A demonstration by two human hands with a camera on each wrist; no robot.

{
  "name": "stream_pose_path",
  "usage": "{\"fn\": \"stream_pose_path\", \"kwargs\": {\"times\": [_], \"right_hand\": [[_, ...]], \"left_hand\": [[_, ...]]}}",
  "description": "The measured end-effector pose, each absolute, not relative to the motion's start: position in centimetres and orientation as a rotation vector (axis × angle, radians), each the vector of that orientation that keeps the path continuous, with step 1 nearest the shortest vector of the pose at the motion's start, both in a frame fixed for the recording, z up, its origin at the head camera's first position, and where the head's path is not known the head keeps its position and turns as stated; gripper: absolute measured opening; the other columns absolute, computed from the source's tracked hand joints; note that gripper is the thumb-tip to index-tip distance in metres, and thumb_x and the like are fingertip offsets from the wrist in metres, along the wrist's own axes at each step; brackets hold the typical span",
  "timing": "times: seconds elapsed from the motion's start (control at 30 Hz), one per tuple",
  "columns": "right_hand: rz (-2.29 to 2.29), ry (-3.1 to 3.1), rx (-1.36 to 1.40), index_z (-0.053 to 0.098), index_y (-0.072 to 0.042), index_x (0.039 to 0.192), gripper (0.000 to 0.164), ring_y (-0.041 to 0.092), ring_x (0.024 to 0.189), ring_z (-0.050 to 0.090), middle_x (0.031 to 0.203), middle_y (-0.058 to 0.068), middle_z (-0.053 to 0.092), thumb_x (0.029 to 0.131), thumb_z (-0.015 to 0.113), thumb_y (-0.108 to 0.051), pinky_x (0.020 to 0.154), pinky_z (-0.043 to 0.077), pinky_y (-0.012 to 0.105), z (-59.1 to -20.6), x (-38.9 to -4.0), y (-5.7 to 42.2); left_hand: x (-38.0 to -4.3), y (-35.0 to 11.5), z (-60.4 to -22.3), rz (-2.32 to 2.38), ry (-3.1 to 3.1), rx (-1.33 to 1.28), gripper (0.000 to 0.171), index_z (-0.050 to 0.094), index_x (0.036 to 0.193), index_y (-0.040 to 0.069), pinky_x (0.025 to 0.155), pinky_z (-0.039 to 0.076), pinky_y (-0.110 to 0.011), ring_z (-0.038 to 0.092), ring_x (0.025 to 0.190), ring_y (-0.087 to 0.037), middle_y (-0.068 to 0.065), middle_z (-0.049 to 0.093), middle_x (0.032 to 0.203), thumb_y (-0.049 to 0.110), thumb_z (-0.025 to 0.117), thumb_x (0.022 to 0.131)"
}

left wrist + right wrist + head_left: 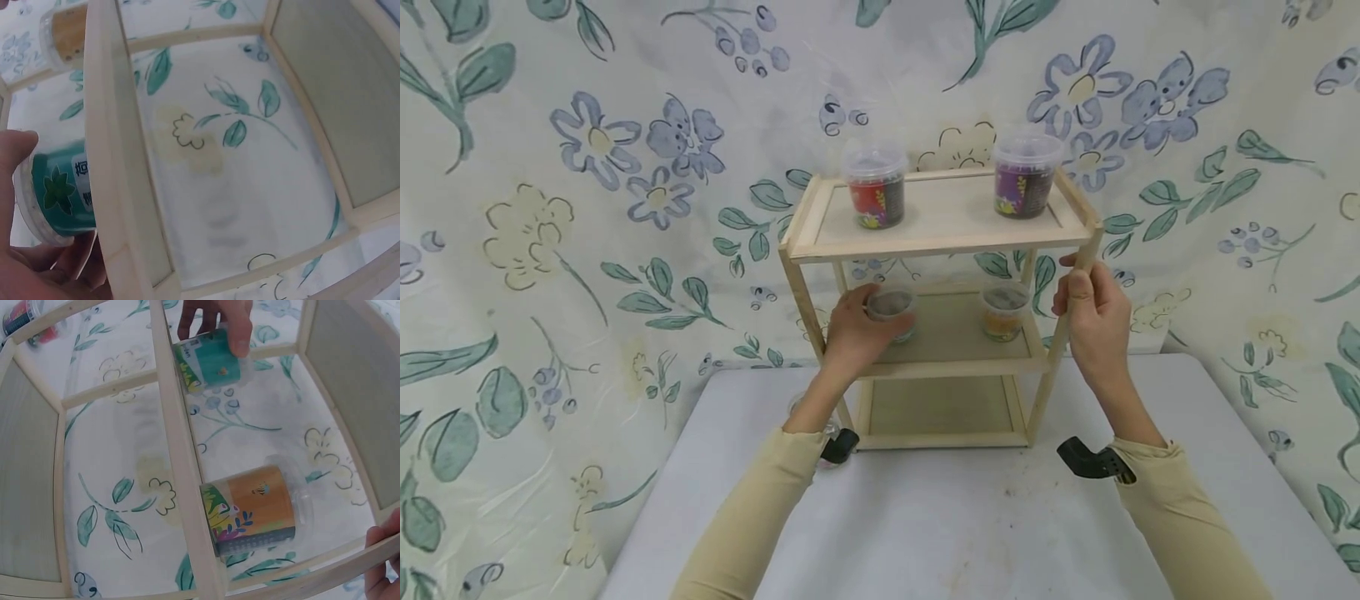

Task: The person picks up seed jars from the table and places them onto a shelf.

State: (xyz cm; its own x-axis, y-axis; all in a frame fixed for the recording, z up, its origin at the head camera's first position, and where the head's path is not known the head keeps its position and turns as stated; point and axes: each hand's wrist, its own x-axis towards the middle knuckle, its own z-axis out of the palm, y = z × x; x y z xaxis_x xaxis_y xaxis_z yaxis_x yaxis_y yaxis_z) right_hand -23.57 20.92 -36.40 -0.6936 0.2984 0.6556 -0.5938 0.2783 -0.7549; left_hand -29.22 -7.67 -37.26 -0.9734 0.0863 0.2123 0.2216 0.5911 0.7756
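My left hand grips a small plastic tub with a teal label, fingers and thumb curled round its side. That tub stands at the left of the middle shelf of a three-tier wooden rack. An orange-labelled tub with a clear lid sits to its right on the same shelf. With my right hand I hold the rack's right front post, just below the top shelf. On the top shelf stand a red-labelled tub at left and a purple-labelled tub at right.
The bottom shelf of the rack rests near the back of a white table. Beside the rack's left foot, clear containers are partly hidden by my left forearm. Floral sheeting hangs behind the table.
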Motion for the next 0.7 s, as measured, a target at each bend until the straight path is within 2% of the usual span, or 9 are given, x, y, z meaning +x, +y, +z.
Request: {"fn": "stream_pose_path", "kwargs": {"times": [0.3, 0.57, 0.7], "right_hand": [[1.513, -1.786, 0.279, 0.062, -0.02, 0.108, 0.016, 0.01, 0.062, 0.05, 0.07, 0.0, 0.053, 0.105, 0.046, -0.02, 0.061, 0.043, 0.023, -36.66, -23.75, 20.95], [1.537, -1.739, 0.313, 0.063, -0.018, 0.11, 0.017, 0.011, 0.062, 0.05, 0.07, 0.001, 0.053, 0.105, 0.047, -0.019, 0.06, 0.042, 0.023, -36.9, -23.98, 20.94], [1.526, -1.733, 0.32, 0.064, -0.015, 0.111, 0.018, 0.011, 0.062, 0.05, 0.07, 0.0, 0.053, 0.105, 0.048, -0.019, 0.06, 0.042, 0.022, -36.73, -24.02, 20.98]], "left_hand": [[-29.46, -7.73, -37.54, -1.291, -2.619, -0.252, 0.072, 0.05, 0.138, 0.008, 0.079, 0.047, -0.045, 0.053, 0.099, -0.03, -0.015, 0.053, 0.121, 0.046, 0.074, 0.081], [-28.86, -7.42, -37.41, -1.287, -2.666, -0.183, 0.072, 0.047, 0.138, 0.01, 0.078, 0.047, -0.046, 0.051, 0.101, -0.03, -0.014, 0.05, 0.125, 0.048, 0.072, 0.082], [-28.77, -6.9, -37.36, -1.258, -2.677, -0.148, 0.073, 0.044, 0.138, 0.007, 0.081, 0.046, -0.047, 0.05, 0.101, -0.03, -0.015, 0.047, 0.126, 0.048, 0.07, 0.083]]}}
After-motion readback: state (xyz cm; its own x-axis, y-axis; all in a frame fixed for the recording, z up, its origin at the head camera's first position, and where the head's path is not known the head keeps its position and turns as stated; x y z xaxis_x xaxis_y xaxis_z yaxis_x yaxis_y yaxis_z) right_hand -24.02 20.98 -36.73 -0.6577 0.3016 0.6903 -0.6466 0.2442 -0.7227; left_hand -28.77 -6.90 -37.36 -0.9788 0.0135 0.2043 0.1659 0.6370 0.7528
